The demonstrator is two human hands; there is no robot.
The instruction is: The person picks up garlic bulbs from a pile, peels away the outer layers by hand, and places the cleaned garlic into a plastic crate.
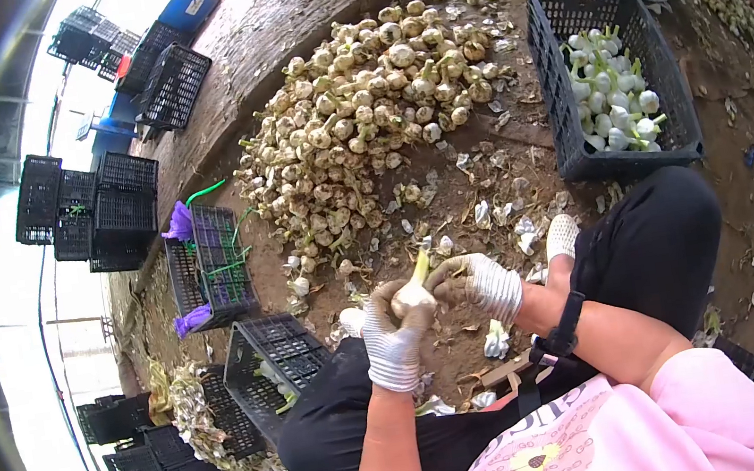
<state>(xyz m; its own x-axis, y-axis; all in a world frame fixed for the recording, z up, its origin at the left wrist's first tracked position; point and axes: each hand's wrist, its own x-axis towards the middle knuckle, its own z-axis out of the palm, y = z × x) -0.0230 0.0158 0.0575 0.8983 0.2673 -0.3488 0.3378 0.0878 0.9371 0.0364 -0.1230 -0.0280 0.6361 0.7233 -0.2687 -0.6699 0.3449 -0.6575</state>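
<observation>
My left hand (392,336), in a white glove with a dirty grey palm, is closed around a garlic bulb (413,298). The bulb is pale, and its short green-yellow stem (420,266) points up and away from me. Gloved the same way, my right hand (481,285) comes in from the right with its fingers curled together against the bulb's side. What those fingertips pinch, if anything, is hidden. Below my right hand, a piece of white garlic skin (496,340) lies on the dirt floor.
A large heap of unpeeled garlic (360,109) lies ahead. At right stands a black crate (563,130) holding clean white bulbs (611,95). Another black crate (289,347) is by my left knee, and a crate with purple ties (223,256) stands beyond it. Peelings litter the floor.
</observation>
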